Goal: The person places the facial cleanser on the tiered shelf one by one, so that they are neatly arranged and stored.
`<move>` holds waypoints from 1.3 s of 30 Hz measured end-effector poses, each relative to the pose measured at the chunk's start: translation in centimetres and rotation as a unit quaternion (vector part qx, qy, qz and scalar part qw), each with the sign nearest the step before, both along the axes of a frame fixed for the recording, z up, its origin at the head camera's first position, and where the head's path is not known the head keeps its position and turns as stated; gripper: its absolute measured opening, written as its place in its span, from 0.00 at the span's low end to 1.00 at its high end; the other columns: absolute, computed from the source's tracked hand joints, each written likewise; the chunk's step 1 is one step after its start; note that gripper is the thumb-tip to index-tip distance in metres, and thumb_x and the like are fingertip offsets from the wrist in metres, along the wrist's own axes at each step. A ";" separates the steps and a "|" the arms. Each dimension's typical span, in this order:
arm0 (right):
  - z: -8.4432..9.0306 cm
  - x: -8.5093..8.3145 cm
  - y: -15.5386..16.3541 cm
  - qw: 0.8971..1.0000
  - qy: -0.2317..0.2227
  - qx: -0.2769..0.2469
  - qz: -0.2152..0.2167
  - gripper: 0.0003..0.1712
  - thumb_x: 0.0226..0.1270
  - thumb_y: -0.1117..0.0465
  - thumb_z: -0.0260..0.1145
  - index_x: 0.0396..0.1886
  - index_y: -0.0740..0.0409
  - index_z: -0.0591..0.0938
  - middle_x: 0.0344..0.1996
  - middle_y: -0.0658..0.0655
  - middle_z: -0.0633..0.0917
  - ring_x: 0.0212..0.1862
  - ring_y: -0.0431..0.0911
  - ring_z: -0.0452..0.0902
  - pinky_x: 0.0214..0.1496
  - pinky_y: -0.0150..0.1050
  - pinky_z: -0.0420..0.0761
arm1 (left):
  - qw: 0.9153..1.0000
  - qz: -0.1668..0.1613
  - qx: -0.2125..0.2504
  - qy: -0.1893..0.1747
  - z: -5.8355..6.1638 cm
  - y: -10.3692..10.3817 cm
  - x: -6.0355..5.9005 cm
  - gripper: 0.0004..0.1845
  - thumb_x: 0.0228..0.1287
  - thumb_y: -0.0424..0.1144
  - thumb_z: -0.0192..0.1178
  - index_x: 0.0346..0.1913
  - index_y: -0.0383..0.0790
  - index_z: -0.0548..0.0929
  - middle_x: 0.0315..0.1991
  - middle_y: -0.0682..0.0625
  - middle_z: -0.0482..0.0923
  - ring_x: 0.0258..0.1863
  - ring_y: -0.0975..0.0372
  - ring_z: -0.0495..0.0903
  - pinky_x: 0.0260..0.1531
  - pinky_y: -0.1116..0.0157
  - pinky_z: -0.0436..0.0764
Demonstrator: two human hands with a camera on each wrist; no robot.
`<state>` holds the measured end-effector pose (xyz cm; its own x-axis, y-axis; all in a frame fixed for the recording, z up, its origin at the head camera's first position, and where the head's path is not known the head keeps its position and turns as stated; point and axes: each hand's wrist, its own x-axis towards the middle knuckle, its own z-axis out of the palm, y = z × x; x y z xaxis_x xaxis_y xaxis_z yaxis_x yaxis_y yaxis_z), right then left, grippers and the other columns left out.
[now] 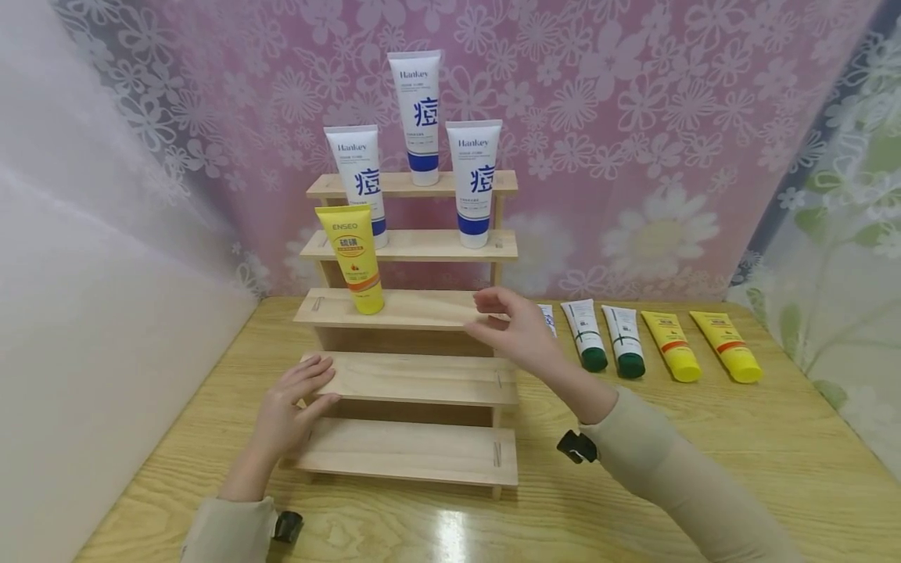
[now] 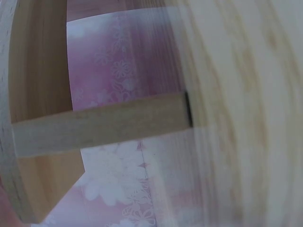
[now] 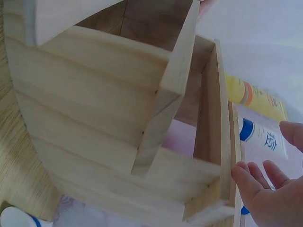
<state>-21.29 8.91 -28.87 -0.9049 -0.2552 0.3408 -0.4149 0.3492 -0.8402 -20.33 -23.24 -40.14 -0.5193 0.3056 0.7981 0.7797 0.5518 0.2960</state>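
Matt wooden rack (image 1: 415, 379), glossy plastic tubes (image 1: 352, 258)

"Hankey" on white tubes (image 1: 417, 113) (three), "ENSEO" on yellow tube (image 1: 352, 258)

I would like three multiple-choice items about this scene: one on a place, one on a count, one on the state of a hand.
1. Where does the yellow tube stand on the stepped wooden rack?
A. top step
B. third step from the top
C. lowest step

2. How many tubes lie on the table right of the rack?
A. three
B. five
C. seven

3. What is the right hand doing?
A. it is by the third step's right end, holding no tube
B. it grips a green-capped tube
C. it lies flat on the table

Answers: 1 B, its cap rests on the third step, left side. 2 B, one partly hidden, two green-capped, two yellow. 3 A, its fingers are loosely bent, with nothing in them.
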 end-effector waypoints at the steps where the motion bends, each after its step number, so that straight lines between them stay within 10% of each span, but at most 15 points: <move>1: -0.1 0.1 0.4 1.000 0.000 -0.003 0.000 0.26 0.43 0.57 0.63 0.43 0.64 0.69 0.40 0.59 0.72 0.42 0.46 0.67 0.43 0.36 0.70 | 1.000 -0.001 0.000 0.002 0.0 0.0 0.0 0.19 0.35 0.37 0.63 0.35 0.31 0.77 0.40 0.42 0.72 0.43 0.50 0.66 0.47 0.61 0.63; 14: -1.9 0.5 6.2 0.998 -0.006 0.028 -0.054 0.25 0.44 0.51 0.61 0.42 0.57 0.69 0.39 0.55 0.71 0.44 0.45 0.66 0.43 0.35 0.70 | 1.000 0.000 -0.002 0.005 0.4 -0.1 0.1 0.19 0.34 0.36 0.63 0.35 0.31 0.77 0.39 0.41 0.72 0.43 0.50 0.66 0.47 0.60 0.62; 21: -5.8 -1.9 9.4 0.998 -0.007 0.023 -0.057 0.24 0.44 0.51 0.61 0.42 0.56 0.69 0.39 0.55 0.71 0.43 0.46 0.66 0.42 0.37 0.71 | 1.000 0.013 -0.012 -0.005 0.4 -0.1 0.1 0.20 0.34 0.37 0.63 0.36 0.32 0.77 0.40 0.43 0.72 0.44 0.51 0.66 0.47 0.62 0.63; 39: -8.7 -5.3 10.6 0.977 -0.055 0.147 -0.146 0.23 0.48 0.56 0.59 0.40 0.67 0.68 0.37 0.65 0.72 0.39 0.53 0.67 0.40 0.44 0.70 | 0.999 0.022 -0.020 -0.013 0.1 -0.2 0.1 0.20 0.35 0.38 0.63 0.36 0.33 0.77 0.41 0.44 0.72 0.45 0.52 0.66 0.48 0.64 0.62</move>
<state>-26.62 19.47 -37.60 -0.9807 -0.0535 0.1880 -0.1746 0.6725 -0.7192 -20.24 -23.42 -40.09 -0.5531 0.3139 0.7717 0.7468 0.5975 0.2922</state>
